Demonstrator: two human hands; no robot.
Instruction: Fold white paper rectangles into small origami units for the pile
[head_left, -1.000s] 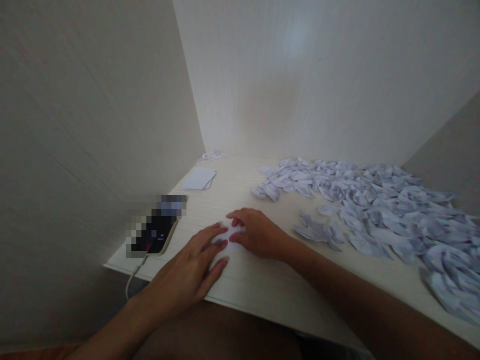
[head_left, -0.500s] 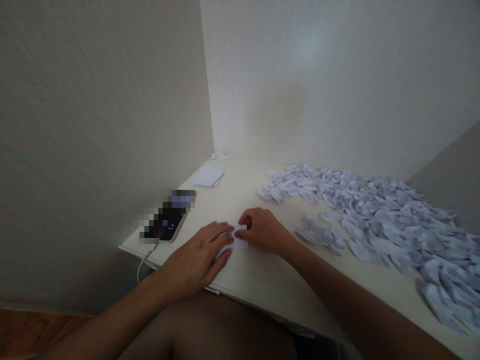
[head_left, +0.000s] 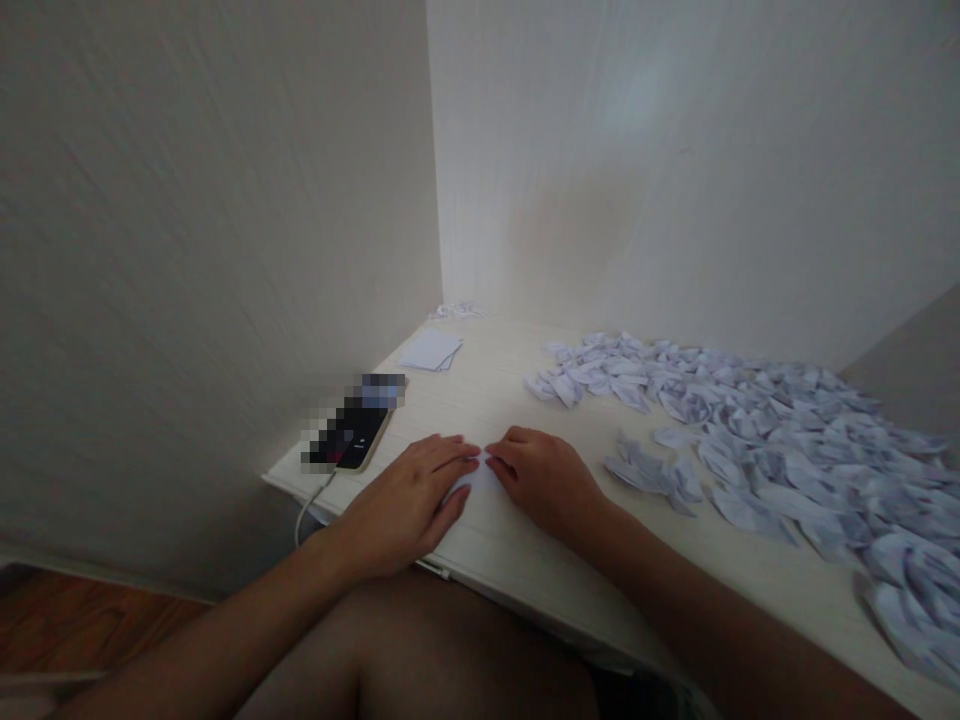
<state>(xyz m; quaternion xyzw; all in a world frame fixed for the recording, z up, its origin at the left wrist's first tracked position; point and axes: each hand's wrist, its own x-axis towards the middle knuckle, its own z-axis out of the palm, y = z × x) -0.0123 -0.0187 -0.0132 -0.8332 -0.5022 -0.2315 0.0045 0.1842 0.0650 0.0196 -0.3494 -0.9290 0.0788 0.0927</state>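
A small white piece of paper [head_left: 481, 486] lies on the table between my hands, mostly covered by my fingers. My left hand [head_left: 414, 502] rests flat over its left part, fingers stretched out and thumb apart. From the other side, my right hand [head_left: 551, 480] has its fingers and thumb pinched together at the paper's right, upper edge. The fingertips of both hands nearly meet. Right of my right hand, a few folded paper pieces [head_left: 654, 470] lie in a loose cluster.
A big heap of folded white papers [head_left: 787, 440] spreads over the table's right side. Flat paper squares [head_left: 431, 350] are stacked at the back left, before white scraps [head_left: 457, 311] in the corner. A phone [head_left: 356, 425] with a cable [head_left: 304, 515] lies at the left edge.
My right hand has lowered and its fingers have closed nearer to my left fingertips over the paper. My left hand stays flat. The view has turned slightly left.
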